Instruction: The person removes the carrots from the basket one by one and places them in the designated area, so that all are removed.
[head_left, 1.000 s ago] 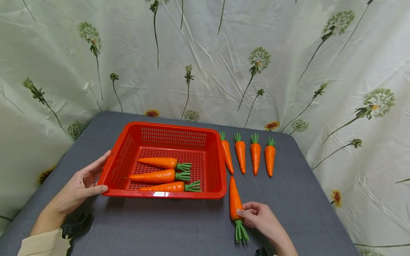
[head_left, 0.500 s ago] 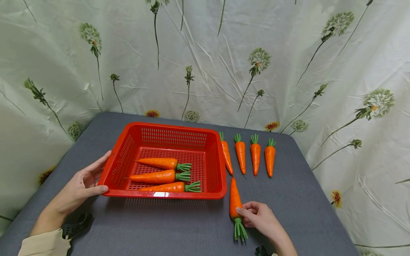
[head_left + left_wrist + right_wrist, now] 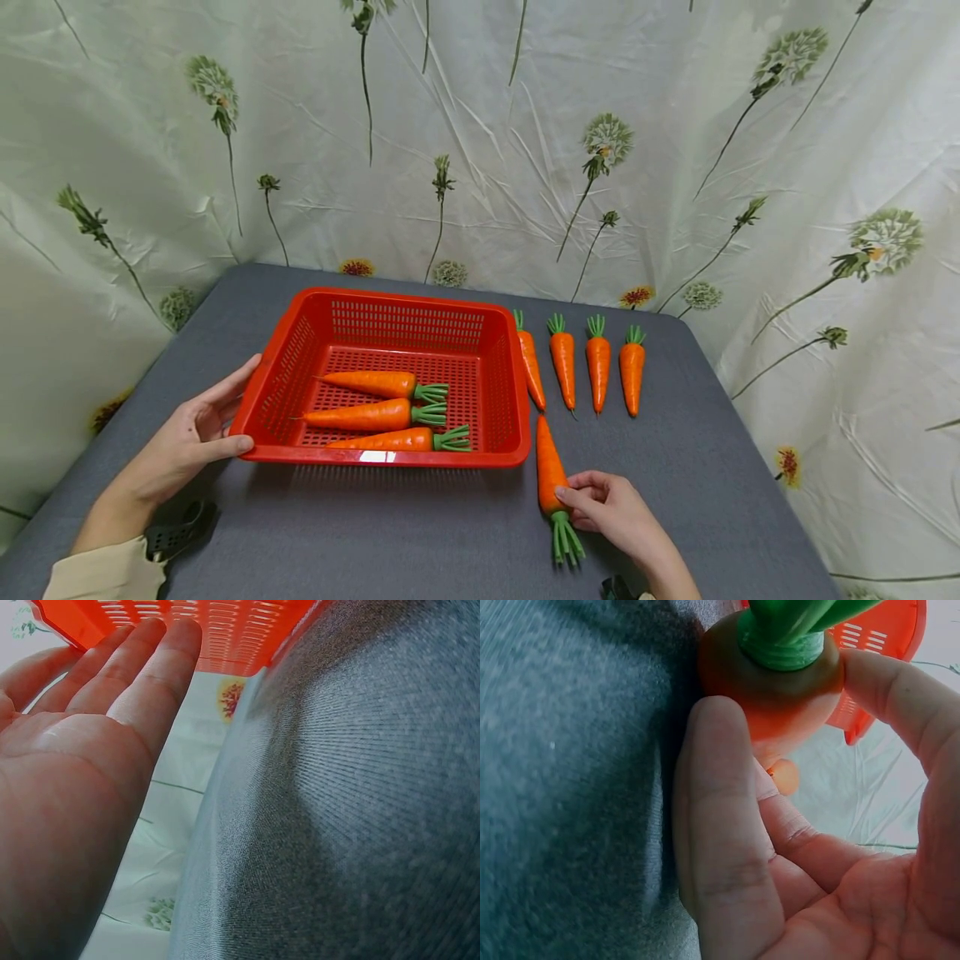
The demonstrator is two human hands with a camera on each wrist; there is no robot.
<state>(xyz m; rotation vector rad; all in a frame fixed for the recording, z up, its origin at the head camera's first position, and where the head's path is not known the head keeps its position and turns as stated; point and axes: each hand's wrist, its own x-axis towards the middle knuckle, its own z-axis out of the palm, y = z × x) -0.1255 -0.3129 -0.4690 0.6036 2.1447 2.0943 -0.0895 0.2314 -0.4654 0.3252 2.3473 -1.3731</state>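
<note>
A red plastic basket with slotted walls has three carrots lying side by side in it, among them a middle carrot. At the basket's near left corner, my left hand holds it, thumb on the rim and fingers along the outer wall. My right hand pinches a carrot near its leafy end, just right of the basket, with its green leaves toward me. In the right wrist view, the thumb and fingers sit on opposite sides of this carrot, close over the grey cloth.
Behind the pinched carrot, several more carrots lie in a row, leaves pointing away; the leftmost is partly covered by the basket's rim. Grey cloth covers the table. A flower-printed curtain hangs along its back and sides.
The pinched carrot's leafy end shifts slightly left and then back right in my right hand. My left hand and the basket stay in place.
</note>
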